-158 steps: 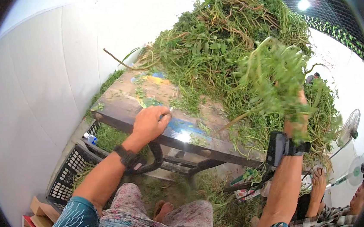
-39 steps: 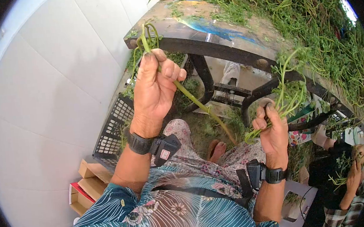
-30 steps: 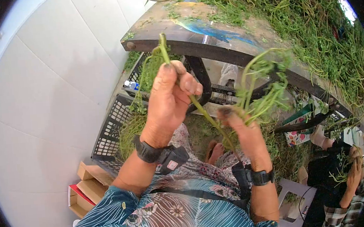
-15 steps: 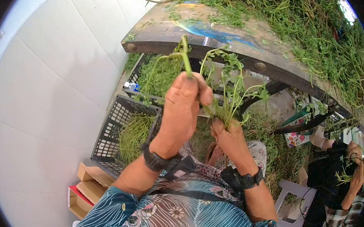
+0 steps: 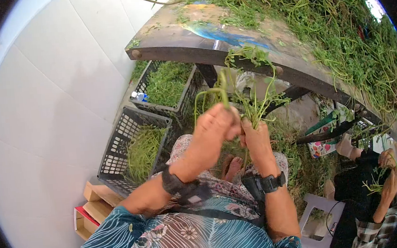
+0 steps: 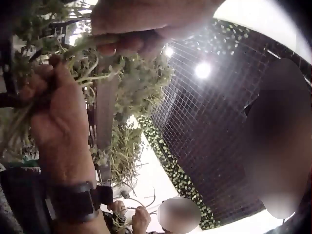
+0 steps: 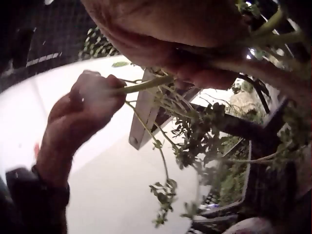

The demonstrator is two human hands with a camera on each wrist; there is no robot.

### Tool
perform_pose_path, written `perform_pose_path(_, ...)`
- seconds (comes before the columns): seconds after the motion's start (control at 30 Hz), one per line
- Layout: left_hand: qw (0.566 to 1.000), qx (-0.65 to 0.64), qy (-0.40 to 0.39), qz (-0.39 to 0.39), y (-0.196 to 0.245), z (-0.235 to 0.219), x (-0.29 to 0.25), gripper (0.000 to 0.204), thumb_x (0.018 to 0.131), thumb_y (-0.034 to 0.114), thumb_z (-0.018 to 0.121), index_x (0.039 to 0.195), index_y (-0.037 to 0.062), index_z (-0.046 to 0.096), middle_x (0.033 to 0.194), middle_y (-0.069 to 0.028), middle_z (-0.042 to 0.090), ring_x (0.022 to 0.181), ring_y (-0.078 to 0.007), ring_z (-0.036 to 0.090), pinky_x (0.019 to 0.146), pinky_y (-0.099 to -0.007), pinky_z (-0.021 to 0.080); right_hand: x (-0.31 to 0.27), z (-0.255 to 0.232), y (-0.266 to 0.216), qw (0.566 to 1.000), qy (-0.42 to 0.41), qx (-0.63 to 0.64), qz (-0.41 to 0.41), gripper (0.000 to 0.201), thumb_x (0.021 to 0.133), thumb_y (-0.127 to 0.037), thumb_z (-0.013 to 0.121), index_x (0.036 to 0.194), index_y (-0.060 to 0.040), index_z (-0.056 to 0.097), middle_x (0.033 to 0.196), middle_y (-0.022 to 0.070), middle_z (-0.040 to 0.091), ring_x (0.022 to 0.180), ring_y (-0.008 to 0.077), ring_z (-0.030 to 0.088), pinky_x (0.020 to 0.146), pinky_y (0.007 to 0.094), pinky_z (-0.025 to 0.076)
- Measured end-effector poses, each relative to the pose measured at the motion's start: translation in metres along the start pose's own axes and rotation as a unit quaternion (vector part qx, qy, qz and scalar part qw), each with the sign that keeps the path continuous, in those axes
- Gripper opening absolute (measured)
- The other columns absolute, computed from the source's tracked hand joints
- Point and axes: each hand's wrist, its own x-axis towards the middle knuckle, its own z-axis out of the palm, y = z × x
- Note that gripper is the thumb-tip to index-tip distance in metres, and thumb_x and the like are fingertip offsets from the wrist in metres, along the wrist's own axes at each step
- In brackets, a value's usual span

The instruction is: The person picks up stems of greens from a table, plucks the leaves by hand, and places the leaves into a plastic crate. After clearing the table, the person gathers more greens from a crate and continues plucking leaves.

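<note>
In the head view my left hand (image 5: 209, 135) pinches a thick green stem (image 5: 224, 91), its cut-looking upper end pointing up past the fingers. Close beside it, my right hand (image 5: 259, 144) holds a small bunch of leafy green sprigs (image 5: 257, 107) upright. The two hands nearly meet over my lap, just short of the table edge. The right wrist view shows the stem (image 7: 146, 84) running from the left fist toward the right fingers, with thin leafy side shoots (image 7: 163, 195) hanging below. In the left wrist view the right hand (image 6: 63, 117) grips the stem's lower part.
A worn table (image 5: 162, 32) stands ahead, heaped at right with a large pile of greens (image 5: 331, 22). Two black crates hold plants: leafy tops in the far crate (image 5: 180, 109), bare stems in the near crate (image 5: 115, 145). Another person (image 5: 379, 193) sits at right beside a grey stool (image 5: 306, 218).
Earlier my right hand lifted greens from the pile. Since then both hands have come together over my lap, the left moving right and down with the stem, the right moving left with the sprigs.
</note>
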Motion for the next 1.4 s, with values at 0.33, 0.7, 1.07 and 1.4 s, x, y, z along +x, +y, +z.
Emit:
perform_pose_path(0.33, 0.949, -0.307, -0.030, -0.067, 0.025, -0.082, 0.049, 0.023, 0.092, 0.028, 0.042, 0.081, 0.0084, 0.047, 0.052, 0.0040, 0.035, 0.044, -0.0096, 0.033, 0.045, -0.0239, 0.030, -0.046, 0.003, -0.047, 0.961, -0.259, 0.027, -0.097, 0.019, 0.086, -0.021, 0.048, 0.086, -0.0028, 0.052, 0.062, -0.0001, 0.046, 0.052, 0.0085, 0.042, 0.047, 0.0242, 0.037)
perform_pose_path(0.7, 0.963, -0.194, 0.144, -0.118, -0.015, -0.097, 0.043, 0.012, 0.092, 0.021, 0.041, 0.089, 0.0107, 0.047, 0.072, 0.0030, 0.043, 0.057, -0.0102, 0.041, 0.053, -0.0226, 0.040, -0.077, 0.017, -0.053, 0.912, -0.276, -0.074, -0.294, 0.024, 0.083, -0.017, 0.052, 0.102, -0.0038, 0.057, 0.082, 0.0054, 0.058, 0.076, 0.0143, 0.052, 0.066, 0.0294, 0.044)
perform_pose_path(1.07, 0.889, -0.286, 0.194, -0.300, -0.088, -0.145, 0.010, 0.021, 0.095, 0.027, 0.036, 0.083, 0.0113, 0.043, 0.057, 0.0043, 0.034, 0.046, -0.0098, 0.024, 0.044, -0.0254, 0.023, -0.038, -0.052, -0.060, 0.948, 0.189, 0.207, -0.150, 0.013, 0.087, -0.018, 0.054, 0.089, -0.0052, 0.055, 0.061, -0.0008, 0.047, 0.047, 0.0046, 0.037, 0.042, 0.0193, 0.026)
perform_pose_path(1.4, 0.913, -0.188, 0.098, -0.348, -0.101, -0.118, -0.010, 0.010, 0.090, 0.018, 0.040, 0.085, 0.0102, 0.043, 0.058, 0.0039, 0.034, 0.047, -0.0092, 0.027, 0.044, -0.0247, 0.024, -0.030, -0.037, -0.076, 0.908, 0.225, 0.271, -0.228, 0.017, 0.089, -0.019, 0.050, 0.095, -0.0039, 0.053, 0.079, 0.0057, 0.059, 0.057, 0.0061, 0.050, 0.040, 0.0165, 0.033)
